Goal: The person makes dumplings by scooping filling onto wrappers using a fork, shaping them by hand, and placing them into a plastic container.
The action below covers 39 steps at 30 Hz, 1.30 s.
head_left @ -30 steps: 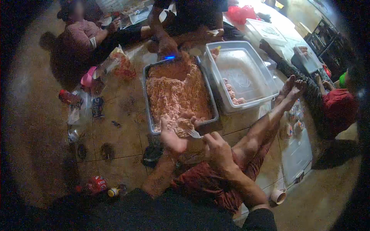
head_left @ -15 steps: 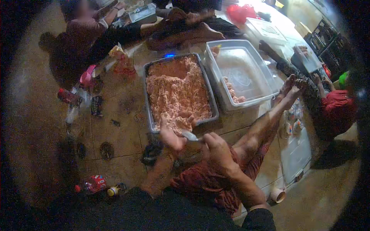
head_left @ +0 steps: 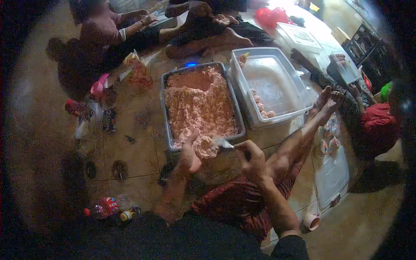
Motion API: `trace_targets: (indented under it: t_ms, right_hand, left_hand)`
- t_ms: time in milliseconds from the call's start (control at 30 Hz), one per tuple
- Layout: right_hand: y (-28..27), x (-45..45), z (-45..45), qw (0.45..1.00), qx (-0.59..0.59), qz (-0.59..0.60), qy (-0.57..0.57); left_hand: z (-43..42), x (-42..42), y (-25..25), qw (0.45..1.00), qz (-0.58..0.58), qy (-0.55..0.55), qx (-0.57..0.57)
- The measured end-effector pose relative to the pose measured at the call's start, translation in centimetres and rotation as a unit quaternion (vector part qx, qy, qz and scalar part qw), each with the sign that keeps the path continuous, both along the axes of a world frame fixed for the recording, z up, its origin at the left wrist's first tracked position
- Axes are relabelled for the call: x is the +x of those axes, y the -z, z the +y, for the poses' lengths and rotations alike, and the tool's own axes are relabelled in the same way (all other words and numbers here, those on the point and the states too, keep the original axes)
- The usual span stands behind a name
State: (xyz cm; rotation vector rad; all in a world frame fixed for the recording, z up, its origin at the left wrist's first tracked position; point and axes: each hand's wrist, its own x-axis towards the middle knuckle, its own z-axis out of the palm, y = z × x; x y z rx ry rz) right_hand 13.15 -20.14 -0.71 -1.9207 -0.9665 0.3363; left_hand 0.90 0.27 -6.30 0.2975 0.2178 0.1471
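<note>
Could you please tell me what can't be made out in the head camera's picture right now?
All in the head view:
- Head of the utensil in the right hand: blurred, so its shape is unclear.
- Fingers of the left hand: mostly hidden by the pink portion.
- Head of the person sitting cross-legged: cut off by the top edge.
- Contents of the small container: too small.

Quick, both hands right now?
Left hand: cupped, holding a pinkish lump.
Right hand: closed on the handle of a fork or spoon.
</note>
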Motion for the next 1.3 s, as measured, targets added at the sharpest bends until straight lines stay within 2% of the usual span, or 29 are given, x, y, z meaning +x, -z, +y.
trace_targets:
  t_ms: [33,67,133,200,267,300,333,367,400,433,467,500,533,600,633,667,700,767,800,867,900,933,967,1000,1033,1133,1200,1267,1300]
  right_hand:
    - [-0.5,-0.3,0.2,0.993,0.022,0.106,0.042]
    - [0.3,-0.2,0.6,0.993,0.025,0.105,0.043]
    - [3.2,0.3,2.0,0.950,0.078,0.299,-0.038]
    - [3.1,-0.2,3.2,0.952,0.050,0.291,-0.079]
    - [0.1,-1.0,3.6,0.920,0.083,0.364,-0.122]
    - [0.3,-0.8,4.0,0.921,0.100,0.350,-0.138]
    - [0.1,-0.7,4.5,0.921,0.118,0.337,-0.154]
    - [-0.2,-0.7,4.9,0.934,0.146,0.285,-0.161]
    - [-1.0,-0.8,5.2,0.943,0.172,0.232,-0.166]
    - [-1.7,-0.8,5.2,0.944,0.171,0.229,-0.166]
    - [-2.4,-0.8,5.0,0.975,0.135,0.148,-0.093]
    - [-2.8,-0.9,5.0,0.993,0.096,0.066,-0.020]
    - [-2.4,-0.7,4.8,0.993,0.094,0.064,-0.023]
    - [-1.0,-0.3,3.9,0.953,0.178,0.244,0.000]
    - [-0.8,-0.4,3.3,0.939,0.130,0.317,0.001]
    - [1.2,-0.6,2.7,0.940,0.131,0.315,-0.001]
    - [4.5,-0.7,2.3,0.932,0.122,0.339,-0.028]
    - [7.3,-1.5,1.8,0.923,0.113,0.362,-0.059]
    - [7.8,-2.1,1.8,0.910,0.125,0.390,-0.063]
    - [7.4,-2.4,1.7,0.896,0.134,0.419,-0.066]
    - [6.0,-2.2,1.9,0.907,0.122,0.394,-0.078]
    - [4.7,-2.0,2.1,0.918,0.111,0.370,-0.091]
    - [3.7,-1.6,2.3,0.917,0.112,0.371,-0.091]
    - [2.8,-1.0,2.3,0.979,0.084,0.156,-0.099]
    - [2.3,-0.6,2.1,0.991,0.051,-0.066,-0.101]
    - [2.1,0.7,1.4,0.991,0.103,-0.051,-0.071]
    - [4.2,0.4,0.9,0.994,0.091,-0.046,-0.037]
    - [6.2,-0.3,0.4,0.974,0.036,0.224,-0.022]
    - [5.9,-0.9,0.5,0.962,0.044,0.266,-0.039]
  left_hand:
    - [0.3,-0.2,0.6,0.998,-0.025,0.012,0.049]
    - [0.1,-0.6,1.2,0.998,-0.026,0.014,0.051]
    - [-1.4,-0.7,-3.4,0.947,0.103,0.027,0.304]
    - [-0.3,-0.7,-1.8,0.895,0.095,0.011,0.435]
    - [0.1,-1.6,-7.9,0.974,0.106,0.040,0.194]
    - [0.6,-2.2,-10.1,0.979,0.031,0.069,0.191]
    - [0.9,-1.8,-8.6,0.978,0.030,0.069,0.193]
    - [1.5,-1.1,-4.8,0.962,0.006,0.106,0.251]
    - [2.1,-1.7,-0.1,0.907,-0.030,0.076,0.412]
    - [2.8,-2.3,4.6,0.810,-0.043,0.026,0.584]
    - [3.3,-2.8,9.0,0.702,-0.039,-0.041,0.710]
    - [3.4,-2.0,8.8,0.763,-0.032,-0.009,0.646]
    - [3.5,-1.0,8.3,0.816,-0.024,0.020,0.577]
    - [4.0,0.6,6.9,0.901,-0.008,0.074,0.427]
    - [3.8,0.6,5.5,0.917,-0.007,0.088,0.388]
    - [3.6,0.6,4.0,0.932,-0.004,0.101,0.348]
    - [2.9,0.2,1.0,0.716,0.007,0.008,0.698]
    - [2.6,-0.3,1.7,0.373,0.021,-0.091,0.923]
    - [2.1,-0.4,1.1,0.383,0.035,-0.105,0.917]
    - [1.6,-0.3,-0.9,0.543,0.055,-0.101,0.832]
    - [1.0,-0.2,-1.5,0.606,0.067,-0.098,0.787]
    - [0.7,-0.1,-1.7,0.641,0.073,-0.095,0.758]
    - [0.4,0.0,-1.6,0.656,0.079,-0.093,0.745]
    - [0.1,0.0,-1.6,0.660,0.084,-0.092,0.741]
    - [0.0,0.0,-1.8,0.658,0.089,-0.093,0.742]
    - [-0.2,-0.4,-3.5,0.641,0.108,-0.121,0.750]
    - [-0.1,-0.4,-5.1,0.624,0.116,-0.132,0.761]
    - [0.0,-0.3,-7.7,0.619,0.096,-0.093,0.774]
    - [0.1,-0.5,-7.9,0.644,0.110,-0.081,0.753]
